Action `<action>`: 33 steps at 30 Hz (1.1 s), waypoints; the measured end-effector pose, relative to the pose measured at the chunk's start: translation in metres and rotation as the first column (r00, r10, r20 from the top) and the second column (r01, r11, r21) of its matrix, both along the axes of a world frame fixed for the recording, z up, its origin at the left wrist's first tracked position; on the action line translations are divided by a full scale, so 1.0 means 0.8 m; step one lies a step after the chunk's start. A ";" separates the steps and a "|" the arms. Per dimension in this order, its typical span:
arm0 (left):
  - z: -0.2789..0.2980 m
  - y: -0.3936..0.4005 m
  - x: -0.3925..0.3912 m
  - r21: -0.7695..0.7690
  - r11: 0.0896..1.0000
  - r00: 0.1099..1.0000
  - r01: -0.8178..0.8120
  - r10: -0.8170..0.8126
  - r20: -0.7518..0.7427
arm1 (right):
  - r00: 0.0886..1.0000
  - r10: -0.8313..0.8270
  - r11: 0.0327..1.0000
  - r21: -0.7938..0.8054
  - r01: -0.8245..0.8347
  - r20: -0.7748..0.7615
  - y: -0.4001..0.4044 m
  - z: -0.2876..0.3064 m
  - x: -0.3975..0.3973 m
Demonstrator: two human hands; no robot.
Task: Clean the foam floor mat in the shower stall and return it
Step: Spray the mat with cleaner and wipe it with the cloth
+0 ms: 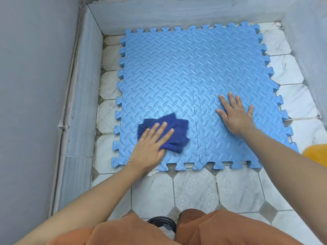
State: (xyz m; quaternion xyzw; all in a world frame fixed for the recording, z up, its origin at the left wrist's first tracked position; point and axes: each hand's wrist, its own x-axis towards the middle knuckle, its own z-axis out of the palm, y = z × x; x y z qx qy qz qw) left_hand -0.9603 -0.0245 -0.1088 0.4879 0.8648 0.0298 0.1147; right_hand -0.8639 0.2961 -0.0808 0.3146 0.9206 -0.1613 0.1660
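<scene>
A light blue foam floor mat (177, 71) made of interlocking tiles lies flat on the white tiled shower floor. My left hand (152, 144) presses with straight fingers on a crumpled dark blue cloth (175, 129) at the mat's near left part. On the mat's near right part, my right hand (233, 115) rests flat, its fingers spread.
Grey walls (35, 85) close the stall on the left, back and right. A low grey ledge (83, 103) runs along the left side. An orange object (316, 152) shows at the right edge. My knees in orange shorts (159, 230) and a dark round object (161, 221) fill the bottom.
</scene>
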 end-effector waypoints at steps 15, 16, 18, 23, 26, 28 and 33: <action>0.001 0.042 0.023 0.035 0.962 0.962 0.272 -0.272 -0.004 | 1.000 0.000 1.000 0.027 -0.001 0.015 -0.002 -0.003 0.000; 0.000 0.047 0.011 0.033 0.973 0.974 0.227 -0.227 0.004 | 1.000 -0.001 1.000 0.028 0.000 0.011 -0.001 -0.004 0.000; 0.001 0.051 -0.027 0.032 0.996 0.997 0.078 -0.079 0.015 | 1.000 0.000 0.999 0.042 0.001 -0.008 -0.001 -0.007 0.002; 0.004 0.046 -0.138 0.017 0.882 0.882 -0.471 0.470 0.037 | 1.000 0.003 0.998 0.058 -0.002 -0.029 -0.002 -0.010 0.002; 0.006 0.046 -0.164 -0.013 0.705 0.701 -0.709 0.707 0.098 | 0.999 0.009 0.997 0.076 -0.006 -0.031 -0.003 -0.012 0.002; 0.009 0.058 -0.152 -0.011 0.734 0.732 -0.679 0.679 0.061 | 0.999 0.012 0.995 0.098 -0.009 -0.033 -0.006 -0.012 0.002; 0.008 0.117 -0.073 0.039 0.999 0.999 -0.018 0.016 0.046 | 0.997 0.011 0.997 0.077 -0.004 -0.083 -0.008 -0.009 0.002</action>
